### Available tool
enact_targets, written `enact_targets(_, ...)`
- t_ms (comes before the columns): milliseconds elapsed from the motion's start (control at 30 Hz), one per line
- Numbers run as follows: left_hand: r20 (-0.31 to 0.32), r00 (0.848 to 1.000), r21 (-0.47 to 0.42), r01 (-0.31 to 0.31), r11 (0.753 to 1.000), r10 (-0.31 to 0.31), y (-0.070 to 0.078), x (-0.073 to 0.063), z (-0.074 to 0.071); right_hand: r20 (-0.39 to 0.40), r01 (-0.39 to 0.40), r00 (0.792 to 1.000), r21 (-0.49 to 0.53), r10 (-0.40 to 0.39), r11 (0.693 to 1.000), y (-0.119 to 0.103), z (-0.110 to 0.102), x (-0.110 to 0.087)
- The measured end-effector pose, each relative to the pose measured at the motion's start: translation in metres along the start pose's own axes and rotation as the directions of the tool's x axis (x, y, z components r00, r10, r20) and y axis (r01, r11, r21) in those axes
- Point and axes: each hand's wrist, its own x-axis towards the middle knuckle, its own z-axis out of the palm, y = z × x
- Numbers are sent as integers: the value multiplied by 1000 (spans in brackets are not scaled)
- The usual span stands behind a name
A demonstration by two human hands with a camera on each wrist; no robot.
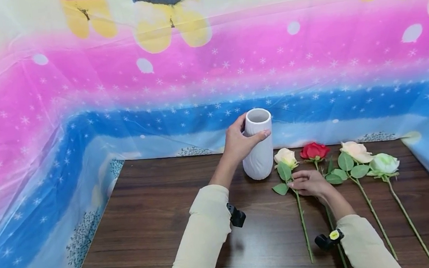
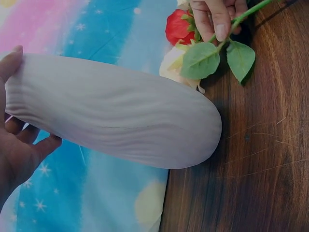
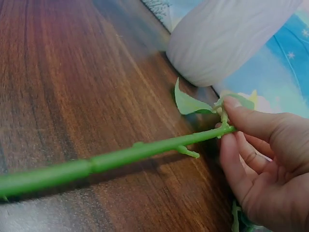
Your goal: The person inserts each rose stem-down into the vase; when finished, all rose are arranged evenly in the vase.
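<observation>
A tall white vase (image 1: 259, 155) with a wavy relief stands upright near the table's back edge. My left hand (image 1: 240, 142) grips it near the rim, thumb across the front and fingers behind. Just right of the vase lies a cream rose (image 1: 285, 158) with green leaves and a long stem. My right hand (image 1: 311, 184) pinches that rose's stem (image 3: 159, 147) close under the leaves, between thumb and fingers. In the left wrist view the vase (image 2: 120, 113) fills the middle, and the rose's leaves (image 2: 200, 60) show beyond its base.
A red rose (image 1: 314, 151), a pale peach rose (image 1: 357, 152) and a green-white flower (image 1: 385, 165) lie in a row to the right, stems toward me. The dark wooden table (image 1: 149, 225) ends against a colourful printed cloth (image 1: 179, 86) behind it.
</observation>
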Motion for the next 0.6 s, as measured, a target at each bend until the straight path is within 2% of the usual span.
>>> enact_targets(300, 4, 1000, 8, -5, 1000, 4, 0, 1, -1, -19, 44, 999, 60, -43, 997, -6, -7, -8)
enact_targets(600, 1, 1000, 12, -19, 1000, 19, 0, 1, -1, -88, 106, 992, 146, -94, 984, -29, -11, -16)
